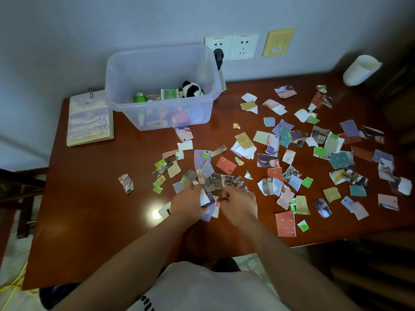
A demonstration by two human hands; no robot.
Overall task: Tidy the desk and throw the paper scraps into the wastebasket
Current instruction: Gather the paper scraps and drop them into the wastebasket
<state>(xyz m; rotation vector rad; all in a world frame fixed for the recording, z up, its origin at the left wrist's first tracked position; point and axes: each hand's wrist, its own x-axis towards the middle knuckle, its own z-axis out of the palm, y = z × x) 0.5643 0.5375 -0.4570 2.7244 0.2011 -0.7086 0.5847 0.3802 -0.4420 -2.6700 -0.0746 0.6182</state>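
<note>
Several torn paper scraps (289, 151) in many colours lie scattered over the brown wooden desk (94, 198), mostly on its middle and right side. My left hand (187, 204) grips a small bunch of scraps (207, 202) near the front middle of the desk. Just to its right, my right hand (240, 205) has its fingers curled and pinches a scrap next to that bunch. A dense cluster of grey and photo scraps (215, 181) lies right beyond both hands. No wastebasket is in view.
A clear plastic box (157, 70) with a panda toy (192, 89) and small items stands at the back. A spiral notebook (89, 120) lies at the back left. A white cup (360, 69) sits at the back right. Wall sockets (231, 47) are behind.
</note>
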